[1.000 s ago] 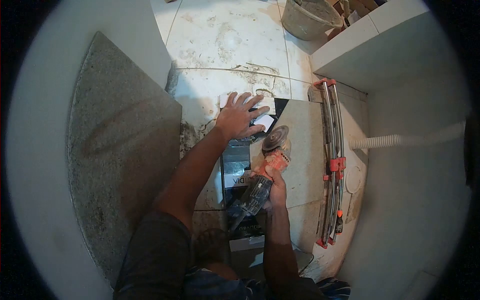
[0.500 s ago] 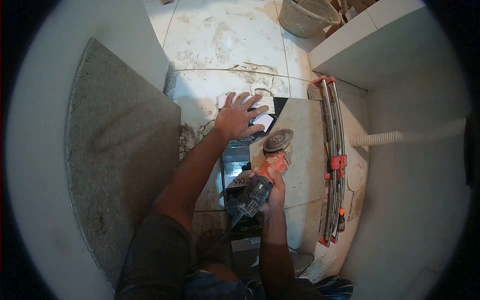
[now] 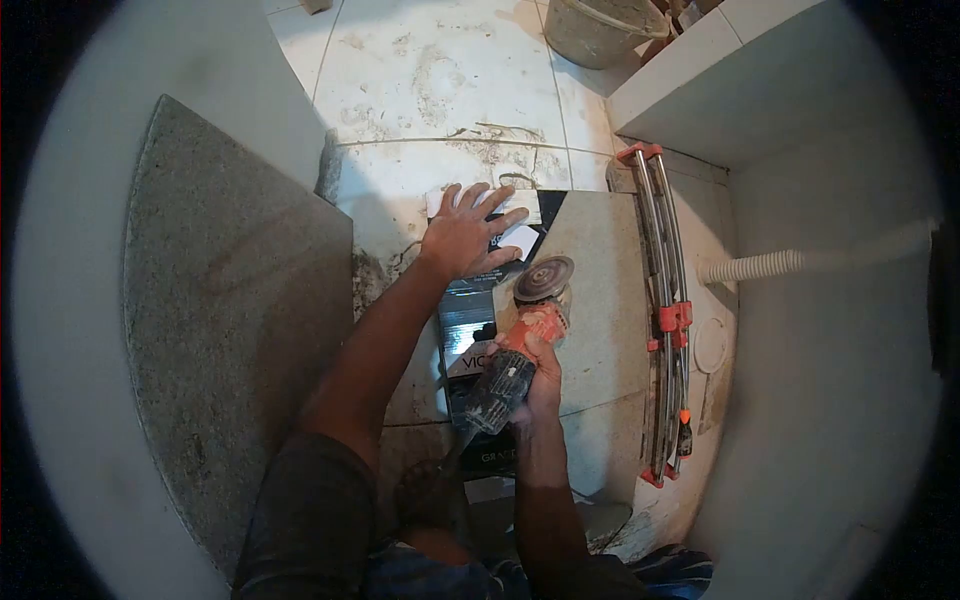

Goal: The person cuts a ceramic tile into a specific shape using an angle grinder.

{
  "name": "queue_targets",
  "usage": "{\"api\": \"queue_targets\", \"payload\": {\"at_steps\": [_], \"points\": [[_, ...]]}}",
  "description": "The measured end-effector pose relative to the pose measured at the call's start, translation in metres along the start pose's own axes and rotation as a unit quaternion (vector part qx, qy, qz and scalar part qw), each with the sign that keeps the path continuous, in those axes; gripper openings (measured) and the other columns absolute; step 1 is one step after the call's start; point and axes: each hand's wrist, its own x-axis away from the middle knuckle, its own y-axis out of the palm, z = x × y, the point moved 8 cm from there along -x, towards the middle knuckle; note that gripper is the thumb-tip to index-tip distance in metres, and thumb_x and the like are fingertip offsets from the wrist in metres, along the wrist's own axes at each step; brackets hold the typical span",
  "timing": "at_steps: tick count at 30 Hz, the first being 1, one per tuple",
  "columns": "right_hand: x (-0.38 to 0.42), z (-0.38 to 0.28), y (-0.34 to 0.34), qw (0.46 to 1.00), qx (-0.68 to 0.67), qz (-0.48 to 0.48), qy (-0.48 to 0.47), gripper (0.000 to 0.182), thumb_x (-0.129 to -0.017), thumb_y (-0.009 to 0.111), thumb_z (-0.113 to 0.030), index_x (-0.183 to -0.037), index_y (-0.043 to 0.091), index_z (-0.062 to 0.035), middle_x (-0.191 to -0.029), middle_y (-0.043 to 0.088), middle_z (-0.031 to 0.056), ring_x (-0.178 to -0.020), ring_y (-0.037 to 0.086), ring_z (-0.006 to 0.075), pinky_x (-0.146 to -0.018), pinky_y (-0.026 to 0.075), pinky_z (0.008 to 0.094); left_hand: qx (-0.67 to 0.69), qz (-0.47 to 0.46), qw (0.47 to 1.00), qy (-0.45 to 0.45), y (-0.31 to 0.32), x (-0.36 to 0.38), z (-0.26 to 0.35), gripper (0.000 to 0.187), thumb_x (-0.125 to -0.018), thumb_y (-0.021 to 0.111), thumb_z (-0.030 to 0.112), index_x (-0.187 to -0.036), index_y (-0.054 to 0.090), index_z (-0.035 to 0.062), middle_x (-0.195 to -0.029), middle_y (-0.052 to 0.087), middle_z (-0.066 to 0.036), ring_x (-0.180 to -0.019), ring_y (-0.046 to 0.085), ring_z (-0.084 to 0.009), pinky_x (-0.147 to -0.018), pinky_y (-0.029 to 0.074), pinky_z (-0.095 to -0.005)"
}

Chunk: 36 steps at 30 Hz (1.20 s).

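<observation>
Left hand flat on a small tile piece, which lies on a box on the floor. Right hand nearer the body, around an angle grinder; its disc over a large tile right of the box. Tile cutter further right, along the wall. Stone slab far left. Bucket beyond.

A dim, warm-toned scene is shown through a fisheye lens: straight edges are bowed, corners are blacked out, soft shadows are cast beneath the arms, and fine detail is slightly blurred.
</observation>
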Motion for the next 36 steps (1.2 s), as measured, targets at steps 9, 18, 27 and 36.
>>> {"api": "queue_targets", "payload": {"at_steps": [9,18,27,36], "points": [[-0.007,-0.005,0.002,1.0,-0.001,-0.013,0.006,0.042,-0.097,0.062,-0.037,-0.107,0.06,0.0028,-0.094,0.069,0.018,-0.084,0.07,0.0294,-0.075,0.061,0.0382,0.007,0.0,1.0,0.002,0.002,-0.009,0.001,0.065,-0.095,0.048,0.069,-0.15,0.05,0.0337,-0.162,0.037,-0.002,-0.147,0.035,-0.0289,-0.119,0.023,-0.0597],[0.008,0.023,0.01,0.999,-0.021,-0.025,0.025,0.04,-0.096,0.064,-0.035,-0.107,0.06,0.0041,-0.091,0.068,0.0175,-0.087,0.071,0.0283,-0.075,0.063,0.0386,0.018,0.015,1.0,0.011,-0.001,0.014,0.0,0.065,-0.095,0.049,0.069,-0.149,0.051,0.0334,-0.162,0.038,-0.003,-0.147,0.035,-0.0294,-0.119,0.023,-0.0601],[0.006,0.032,0.005,0.999,-0.05,0.016,0.0,0.041,-0.094,0.065,-0.036,-0.106,0.061,0.0034,-0.094,0.067,0.0177,-0.088,0.069,0.0272,-0.075,0.062,0.0383,0.018,0.019,1.0,0.009,-0.001,0.014,0.0,0.063,-0.095,0.051,0.067,-0.148,0.052,0.0333,-0.162,0.038,-0.002,-0.146,0.036,-0.03,-0.118,0.024,-0.0609],[0.013,0.031,0.018,0.997,-0.063,0.031,-0.014,0.042,-0.093,0.067,-0.036,-0.108,0.059,0.0031,-0.095,0.066,0.0164,-0.087,0.068,0.0279,-0.078,0.061,0.0388,0.011,0.006,1.0,0.011,0.0,0.007,0.0,0.065,-0.095,0.049,0.069,-0.15,0.05,0.0338,-0.162,0.038,-0.003,-0.147,0.036,-0.0301,-0.118,0.024,-0.0604]]}}
